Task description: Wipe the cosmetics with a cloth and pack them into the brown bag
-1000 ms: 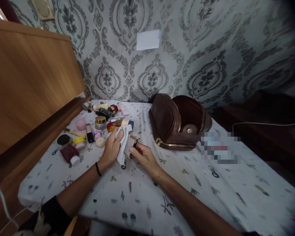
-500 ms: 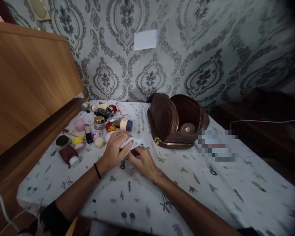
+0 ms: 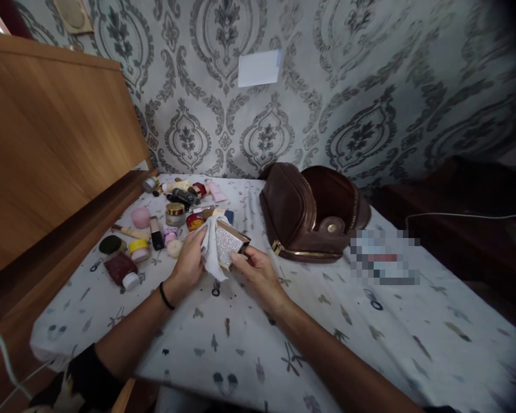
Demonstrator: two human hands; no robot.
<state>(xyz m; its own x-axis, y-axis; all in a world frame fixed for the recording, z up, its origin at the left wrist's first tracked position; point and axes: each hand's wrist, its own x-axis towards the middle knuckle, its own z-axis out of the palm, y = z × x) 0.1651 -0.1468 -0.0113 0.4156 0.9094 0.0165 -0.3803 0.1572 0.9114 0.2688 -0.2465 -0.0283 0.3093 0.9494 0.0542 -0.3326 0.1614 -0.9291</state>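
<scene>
My right hand (image 3: 258, 272) grips a small rectangular case with a glittery silver face and gold edge (image 3: 229, 243), tilted up above the table. My left hand (image 3: 190, 259) holds a white cloth (image 3: 210, 251) pressed against the case's left side. Both hands are over the middle of the patterned white tablecloth (image 3: 327, 321). A black band sits on my left wrist.
Several cosmetic jars, tubes and bottles (image 3: 172, 215) lie scattered at the back left, by a wooden headboard (image 3: 47, 143). An open brown leather bag (image 3: 312, 212) stands at the back right of my hands. A blurred item (image 3: 384, 258) lies to its right. Patterned wallpaper is behind.
Half a second ago both hands were low on the table with the cloth over the case. Now the case is lifted and tilted, its glittery face showing, the cloth at its left side.
</scene>
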